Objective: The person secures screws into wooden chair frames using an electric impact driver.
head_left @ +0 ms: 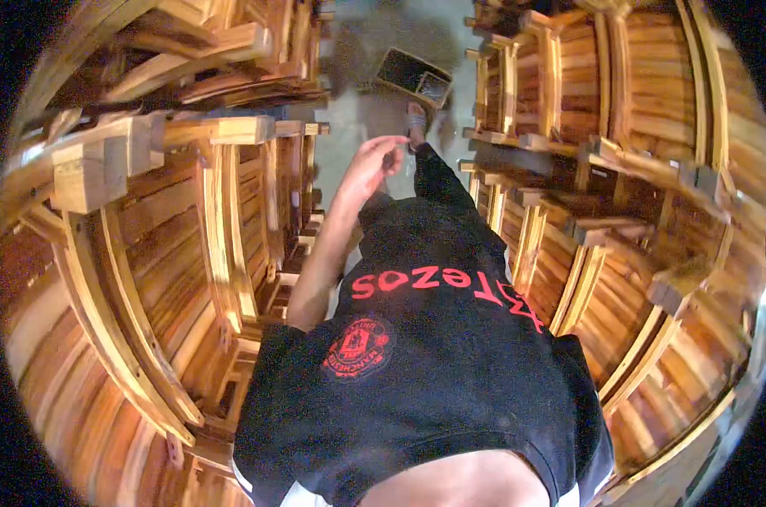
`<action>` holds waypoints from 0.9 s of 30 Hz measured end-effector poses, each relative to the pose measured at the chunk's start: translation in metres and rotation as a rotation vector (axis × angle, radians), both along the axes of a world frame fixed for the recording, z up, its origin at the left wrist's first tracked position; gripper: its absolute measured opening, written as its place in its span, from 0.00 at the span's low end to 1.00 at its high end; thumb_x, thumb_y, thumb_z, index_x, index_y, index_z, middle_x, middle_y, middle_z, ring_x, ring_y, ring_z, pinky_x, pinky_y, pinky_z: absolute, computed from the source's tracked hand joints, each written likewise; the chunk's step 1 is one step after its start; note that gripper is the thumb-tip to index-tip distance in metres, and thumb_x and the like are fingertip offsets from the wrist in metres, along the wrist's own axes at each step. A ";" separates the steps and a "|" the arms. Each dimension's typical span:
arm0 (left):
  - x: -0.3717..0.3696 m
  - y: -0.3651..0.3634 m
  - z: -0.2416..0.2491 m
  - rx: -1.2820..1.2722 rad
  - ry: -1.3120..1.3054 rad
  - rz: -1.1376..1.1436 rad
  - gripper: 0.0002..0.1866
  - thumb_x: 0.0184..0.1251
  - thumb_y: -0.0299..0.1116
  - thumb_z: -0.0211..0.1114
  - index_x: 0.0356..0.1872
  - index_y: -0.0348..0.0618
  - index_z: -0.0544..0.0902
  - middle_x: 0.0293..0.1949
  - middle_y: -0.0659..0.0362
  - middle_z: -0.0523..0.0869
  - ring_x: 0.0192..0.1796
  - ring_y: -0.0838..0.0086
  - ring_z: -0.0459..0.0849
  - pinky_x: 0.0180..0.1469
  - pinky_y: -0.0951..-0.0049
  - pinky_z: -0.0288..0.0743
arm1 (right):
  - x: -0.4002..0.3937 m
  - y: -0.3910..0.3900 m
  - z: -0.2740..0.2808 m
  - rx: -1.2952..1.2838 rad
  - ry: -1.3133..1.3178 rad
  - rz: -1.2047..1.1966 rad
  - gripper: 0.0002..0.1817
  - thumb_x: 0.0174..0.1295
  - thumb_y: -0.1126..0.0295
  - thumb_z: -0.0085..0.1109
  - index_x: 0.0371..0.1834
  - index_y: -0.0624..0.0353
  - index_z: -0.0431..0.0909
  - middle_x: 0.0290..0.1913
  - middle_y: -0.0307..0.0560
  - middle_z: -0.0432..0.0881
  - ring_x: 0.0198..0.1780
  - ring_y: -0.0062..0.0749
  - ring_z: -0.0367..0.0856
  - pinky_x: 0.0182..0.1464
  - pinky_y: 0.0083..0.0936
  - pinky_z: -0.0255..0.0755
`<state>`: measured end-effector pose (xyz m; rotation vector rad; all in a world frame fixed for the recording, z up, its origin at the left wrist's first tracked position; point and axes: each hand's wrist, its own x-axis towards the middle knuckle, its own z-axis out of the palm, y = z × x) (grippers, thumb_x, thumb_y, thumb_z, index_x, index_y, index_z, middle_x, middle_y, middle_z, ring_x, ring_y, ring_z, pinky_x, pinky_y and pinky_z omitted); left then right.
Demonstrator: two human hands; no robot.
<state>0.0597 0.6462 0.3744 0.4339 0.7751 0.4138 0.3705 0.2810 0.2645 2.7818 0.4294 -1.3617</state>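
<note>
My left hand (375, 165) hangs in front of my body, below the hem of my black shirt (434, 372). Its fingers are loosely bent and apart, one reaching toward the right, and nothing shows in them. In this view the fingertips overlap the floor close to my sandalled foot (416, 125). My right arm stays behind the shirt's side, so my right hand is out of sight. Ahead of the foot lies a dark rectangular tray-like thing (397, 74) with a pale rim and a smaller framed piece at one corner.
Stacked wooden furniture frames (222, 228) with slats and posts rise close on my left. More wooden frames (560, 84) line the right side. Between them runs a narrow strip of grey floor (342, 101). A squared post end (83, 177) juts out at left.
</note>
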 end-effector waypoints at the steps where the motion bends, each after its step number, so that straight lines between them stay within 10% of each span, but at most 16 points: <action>1: 0.001 -0.002 -0.006 0.039 -0.053 0.059 0.12 0.70 0.34 0.54 0.43 0.37 0.79 0.24 0.63 0.79 0.24 0.80 0.75 0.25 0.81 0.67 | 0.008 0.013 -0.006 0.005 0.009 0.030 0.20 0.42 0.53 0.65 0.23 0.62 0.80 0.23 0.48 0.82 0.25 0.37 0.79 0.30 0.33 0.74; 18: 0.050 -0.050 0.008 -0.040 0.295 0.674 0.15 0.70 0.40 0.54 0.33 0.37 0.81 0.18 0.65 0.75 0.20 0.81 0.72 0.20 0.79 0.61 | 0.201 0.306 -0.173 0.143 0.157 0.977 0.16 0.42 0.57 0.66 0.23 0.61 0.80 0.24 0.48 0.83 0.25 0.38 0.79 0.30 0.33 0.75; 20: 0.062 -0.060 -0.001 -0.012 0.301 0.787 0.14 0.70 0.37 0.55 0.34 0.36 0.82 0.19 0.65 0.75 0.19 0.81 0.72 0.20 0.79 0.61 | 0.148 0.410 -0.030 0.225 0.000 1.796 0.07 0.50 0.71 0.55 0.31 0.62 0.75 0.25 0.57 0.80 0.25 0.50 0.79 0.27 0.39 0.74; 24: 0.069 -0.076 0.012 -0.173 0.315 0.982 0.12 0.70 0.35 0.55 0.38 0.38 0.83 0.25 0.63 0.81 0.22 0.82 0.73 0.22 0.81 0.65 | 0.133 0.550 0.017 0.618 -0.262 2.329 0.04 0.50 0.70 0.57 0.23 0.57 0.79 0.24 0.55 0.80 0.31 0.49 0.83 0.27 0.40 0.75; 27: 0.075 -0.088 0.012 -0.157 0.362 1.159 0.11 0.69 0.34 0.56 0.37 0.38 0.84 0.24 0.64 0.81 0.22 0.83 0.74 0.22 0.82 0.65 | 0.118 0.680 -0.004 0.218 -0.642 2.735 0.09 0.57 0.66 0.54 0.39 0.53 0.79 0.29 0.46 0.82 0.29 0.39 0.82 0.29 0.36 0.75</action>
